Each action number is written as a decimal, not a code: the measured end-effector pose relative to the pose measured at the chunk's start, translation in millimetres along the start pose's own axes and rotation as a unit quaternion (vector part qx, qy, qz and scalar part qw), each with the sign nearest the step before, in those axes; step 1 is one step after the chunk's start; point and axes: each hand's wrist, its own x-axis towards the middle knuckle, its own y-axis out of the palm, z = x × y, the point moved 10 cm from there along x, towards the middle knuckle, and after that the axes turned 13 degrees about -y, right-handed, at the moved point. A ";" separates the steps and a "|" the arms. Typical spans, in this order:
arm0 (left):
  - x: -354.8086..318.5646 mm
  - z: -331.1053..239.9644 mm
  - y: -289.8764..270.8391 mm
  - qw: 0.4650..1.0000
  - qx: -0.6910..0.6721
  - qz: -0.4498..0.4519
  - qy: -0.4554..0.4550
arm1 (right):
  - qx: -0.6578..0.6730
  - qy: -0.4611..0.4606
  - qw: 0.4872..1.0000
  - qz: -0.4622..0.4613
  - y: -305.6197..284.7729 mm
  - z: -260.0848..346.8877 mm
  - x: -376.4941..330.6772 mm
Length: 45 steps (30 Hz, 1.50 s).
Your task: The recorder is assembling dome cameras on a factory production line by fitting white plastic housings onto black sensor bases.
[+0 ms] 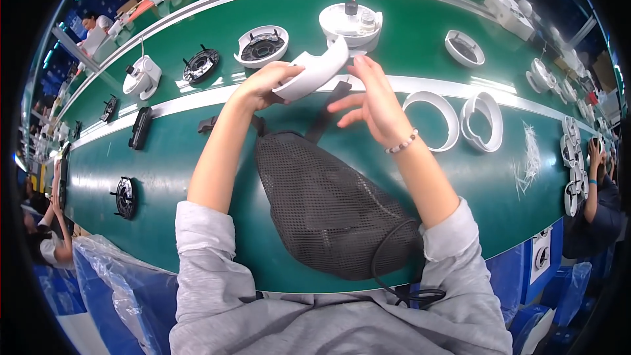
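My left hand (268,83) grips one end of a white curved plastic housing (317,73), held tilted above the bench. Just to its right is my right hand (373,102), fingers spread and holding nothing; its fingertips come close to the housing's right end, and I cannot tell whether they touch. Below both hands a black mesh bag (322,200) lies on the green bench (177,164), its dark strap (330,110) reaching up between my hands. Behind the housing stands a round white base (350,25) with wires rising from its top.
Two white rings (482,122) lie right of my right hand, beside a pile of thin white strips (528,158). Black round parts (200,64) and a white shell with a dark insert (261,46) sit at the back left. Co-workers (595,197) stand at both sides.
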 end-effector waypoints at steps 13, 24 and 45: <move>-40.8 -21.8 -15.2 0.969 -0.142 -0.096 0.176 | 0.075 -0.167 0.983 0.035 41.5 31.4 -3.3; -152.5 -56.6 -8.9 0.816 0.094 -0.362 0.442 | 0.004 -0.218 0.961 -0.170 15.6 28.4 11.3; -242.6 -46.1 -2.8 0.590 0.239 -0.279 0.719 | -0.320 -0.613 0.720 -0.057 98.4 142.7 -68.3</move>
